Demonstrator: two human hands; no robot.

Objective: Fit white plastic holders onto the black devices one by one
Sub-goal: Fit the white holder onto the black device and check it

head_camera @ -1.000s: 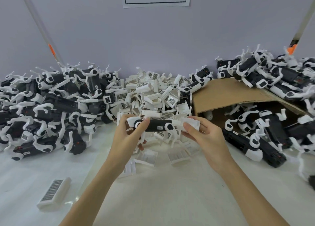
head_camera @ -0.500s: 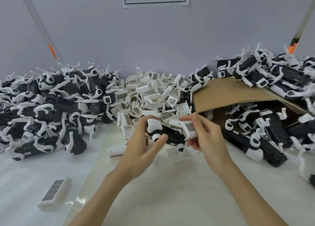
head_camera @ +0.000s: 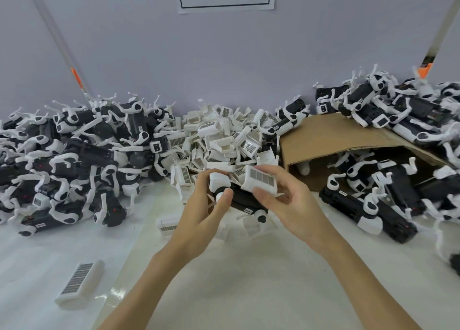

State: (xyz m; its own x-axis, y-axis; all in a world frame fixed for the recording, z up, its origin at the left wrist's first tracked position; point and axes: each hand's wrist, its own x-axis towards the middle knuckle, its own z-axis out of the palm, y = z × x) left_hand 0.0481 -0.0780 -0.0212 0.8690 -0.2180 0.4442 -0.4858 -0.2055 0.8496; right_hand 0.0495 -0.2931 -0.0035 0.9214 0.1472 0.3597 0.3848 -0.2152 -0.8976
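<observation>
At the lower left of the frame a lone white holder [head_camera: 79, 283] with a barcode label lies on the white table [head_camera: 249, 292]. Above it, along the left edge, sits a heap of black devices [head_camera: 74, 160] already wearing white holders. At centre, your left hand [head_camera: 206, 205] grips the white-capped end of a black device [head_camera: 245, 200], thumb curled over it. Your right hand [head_camera: 283, 200] pinches a barcoded white holder [head_camera: 261, 179] against the device's upper side. Behind them lies the pile of loose holders [head_camera: 224, 135]. At right, a cardboard box [head_camera: 331, 140] holds more devices.
</observation>
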